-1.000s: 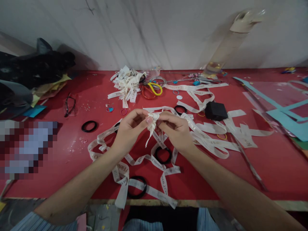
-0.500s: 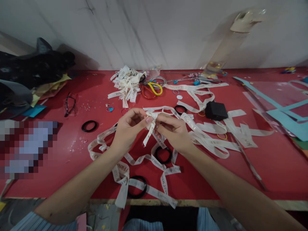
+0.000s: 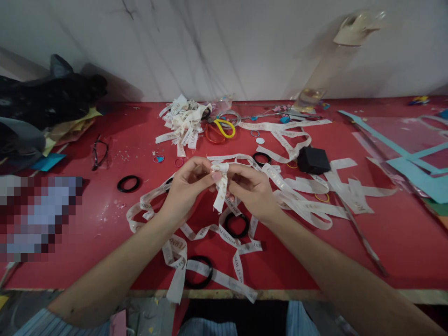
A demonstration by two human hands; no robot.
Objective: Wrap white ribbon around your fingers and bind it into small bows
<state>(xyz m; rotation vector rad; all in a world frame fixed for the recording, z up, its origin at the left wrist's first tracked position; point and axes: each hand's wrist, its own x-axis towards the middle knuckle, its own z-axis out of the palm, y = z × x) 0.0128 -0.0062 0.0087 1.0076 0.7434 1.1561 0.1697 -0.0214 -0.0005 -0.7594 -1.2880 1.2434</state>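
Between my hands, above the middle of the table, is a white printed ribbon (image 3: 220, 192) gathered into a bow-like knot with one short tail hanging down. My left hand (image 3: 189, 186) pinches it from the left, thumb on its front. From the right, my right hand (image 3: 251, 190) closes its fingertips on the same ribbon; some fingers are hidden behind it. Beneath my hands lie long loose white ribbons (image 3: 210, 229) with dark lettering. Black rings lie among them, one (image 3: 236, 225) just below my hands and another (image 3: 199, 271) by the front edge.
A heap of white ribbon pieces (image 3: 184, 119) lies at the back, beside scissors with yellow and red handles (image 3: 224, 129). A black box (image 3: 313, 160) stands to the right. Another black ring (image 3: 129, 183) is at left. A clear bottle (image 3: 325, 70) stands against the wall.
The ribbon's hanging tail has turned to show its flatter, wider side and hangs slightly further right. Both hands keep their pinch in nearly the same place.
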